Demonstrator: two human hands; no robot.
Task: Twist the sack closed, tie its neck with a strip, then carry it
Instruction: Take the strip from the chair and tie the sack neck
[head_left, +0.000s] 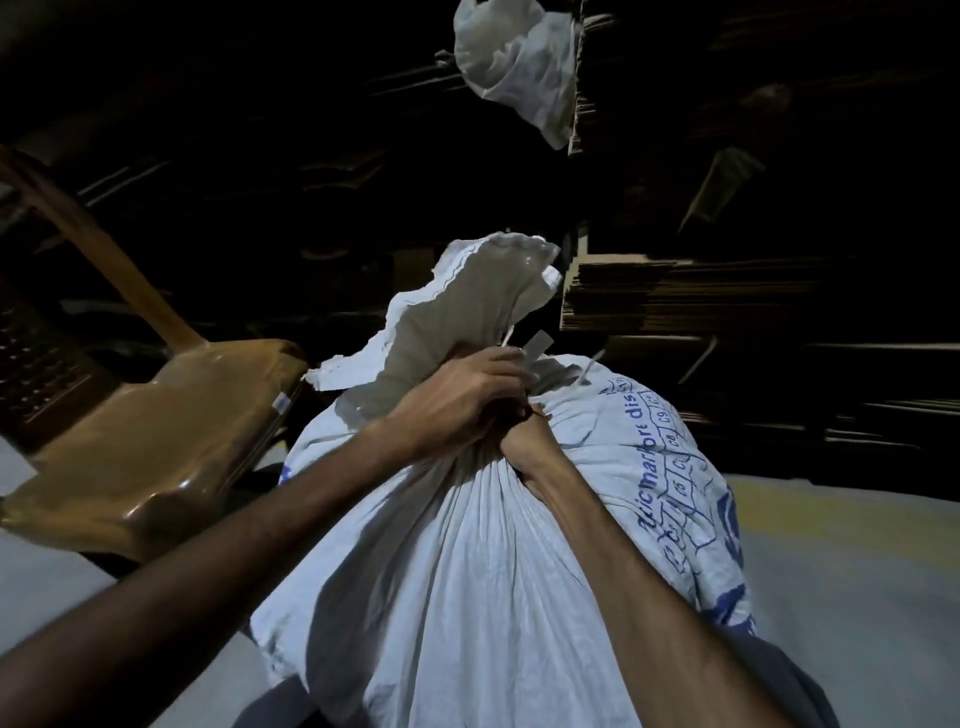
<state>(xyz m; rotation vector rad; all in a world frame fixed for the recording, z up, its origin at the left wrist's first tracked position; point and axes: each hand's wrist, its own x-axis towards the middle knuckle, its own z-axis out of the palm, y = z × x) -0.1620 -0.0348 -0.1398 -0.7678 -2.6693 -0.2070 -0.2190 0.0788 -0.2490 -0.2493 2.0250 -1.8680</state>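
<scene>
The sack (467, 571) stood full and upright directly in front of the person, its white woven cloth drawn into tight pleats that ran up to a gathered neck. That gathering suggested the twisting was largely done. Above the neck the loose mouth (457, 306) flared open and flopped toward the left.

The left hand (457, 400) was closed over the neck from the left side, knuckles up, fingers wrapped round the bunched cloth. The right hand (530, 452) sat just below and to the right of it, touching it, and was clenched on the same gathered cloth. A pale strip (537, 345) poked up just beyond the left hand's fingers, with another thin end trailing off to the right. It seemed to be passing round the neck, though the light was dim and I could not tell whether any knot had been made.

So the tying looked to be the step in hand, not finished. The carrying was still to come, since the sack rested on the floor (831, 571).

A brown plastic chair (156, 441) stood just to the left of the sack, and stacks of flattened cardboard (701, 296) rose behind it on the right.
</scene>
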